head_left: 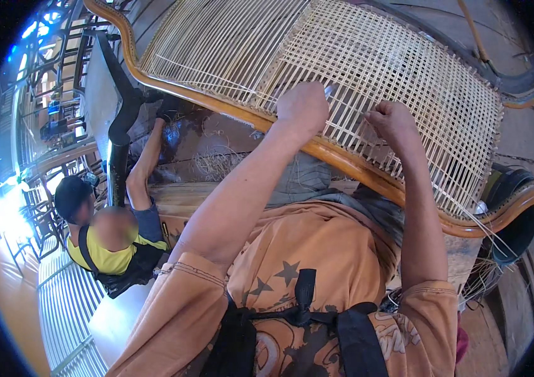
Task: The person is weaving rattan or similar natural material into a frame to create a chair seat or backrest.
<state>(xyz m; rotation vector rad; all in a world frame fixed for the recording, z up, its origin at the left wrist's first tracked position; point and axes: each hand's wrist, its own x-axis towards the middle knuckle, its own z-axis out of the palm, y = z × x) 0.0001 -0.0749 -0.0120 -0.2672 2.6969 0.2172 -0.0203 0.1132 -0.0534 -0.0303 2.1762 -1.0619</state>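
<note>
In front of me a curved, varnished wooden frame point(348, 165) carries a woven cane panel point(399, 47). Its right part is a close grid of pale strands, while the left part has only parallel strands point(204, 47) running one way. My left hand point(304, 110) is closed in a fist over the panel's near edge; a small pale or shiny bit shows by its fingers, too small to name. My right hand point(396, 125) is closed in a pinch just above the looser near part of the grid, and what sits between its fingertips cannot be made out.
Loose strand ends point(493, 229) hang off the frame's near right corner, beside a dark bucket point(518, 232). Cane scraps point(216, 162) lie on the floor beyond my left forearm. A person in a yellow top point(94, 245) sits at the left, near a dark curved wooden piece point(119, 132).
</note>
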